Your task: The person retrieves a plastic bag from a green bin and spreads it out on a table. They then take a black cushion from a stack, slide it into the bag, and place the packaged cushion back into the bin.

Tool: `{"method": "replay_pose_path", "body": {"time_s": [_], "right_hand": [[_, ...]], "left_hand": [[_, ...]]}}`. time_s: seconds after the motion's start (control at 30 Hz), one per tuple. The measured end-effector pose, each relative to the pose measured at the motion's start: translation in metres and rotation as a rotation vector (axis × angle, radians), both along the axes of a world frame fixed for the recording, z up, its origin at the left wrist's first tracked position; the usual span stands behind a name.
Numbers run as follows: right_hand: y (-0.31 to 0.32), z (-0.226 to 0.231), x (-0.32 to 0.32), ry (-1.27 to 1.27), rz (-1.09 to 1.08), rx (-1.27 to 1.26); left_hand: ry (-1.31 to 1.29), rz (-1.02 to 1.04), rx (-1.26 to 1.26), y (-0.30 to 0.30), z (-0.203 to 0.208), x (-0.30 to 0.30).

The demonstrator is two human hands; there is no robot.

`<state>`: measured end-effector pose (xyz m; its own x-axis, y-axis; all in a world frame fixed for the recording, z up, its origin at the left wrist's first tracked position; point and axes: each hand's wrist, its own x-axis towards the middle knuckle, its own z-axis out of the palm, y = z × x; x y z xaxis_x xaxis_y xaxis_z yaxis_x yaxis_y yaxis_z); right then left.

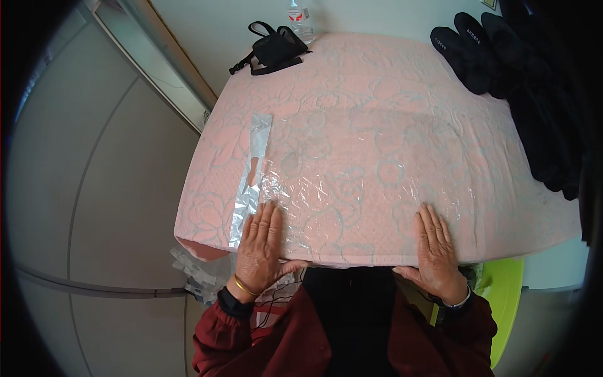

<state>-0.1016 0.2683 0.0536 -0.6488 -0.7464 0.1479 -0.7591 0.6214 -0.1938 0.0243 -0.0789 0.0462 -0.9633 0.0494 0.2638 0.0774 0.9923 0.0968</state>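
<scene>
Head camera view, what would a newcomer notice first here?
Two bare hands pressed flat near the front edge of a pink patterned tablecloth: the left hand and right hand both rest on a clear plastic bag. A black pouch lies at the far-left corner, dark slippers far right.

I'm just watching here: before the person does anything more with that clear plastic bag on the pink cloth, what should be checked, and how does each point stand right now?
1. Left hand flat on the clear plastic bag: ok, palm down on its near left corner.
2. Right hand flat on the bag: ok, fingers spread near its right corner.
3. Bag smooth: not ok, it shows crinkles, mostly on the left.
4. Silvery strip along the bag's left edge lies straight: ok, though whether it is sealed cannot be told.
5. Bag fully on the pink cloth: ok, its near edge runs close to the table's front.
6. Black pouch, bottle and dark slippers clear of the bag: ok.
</scene>
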Motion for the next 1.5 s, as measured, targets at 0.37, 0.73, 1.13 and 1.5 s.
{"method": "replay_pose_path", "body": {"time_s": [0.37,0.73,1.13,1.5], "right_hand": [[0.027,-0.015,0.020,0.163,-0.052,-0.392],[-0.006,-0.020,0.050,-0.385,0.147,-0.750],[-0.038,-0.016,0.054,-0.879,0.173,-0.821],[-0.022,-0.040,0.057,-1.004,-0.093,-0.894]], "left_hand": [[0.296,0.008,-0.024,-0.019,-0.020,0.038],[0.459,0.229,-0.028,-0.020,-0.016,0.052],[0.330,-0.097,0.130,0.068,0.007,0.045],[0.150,-0.550,0.390,0.124,0.012,-0.014]]}}
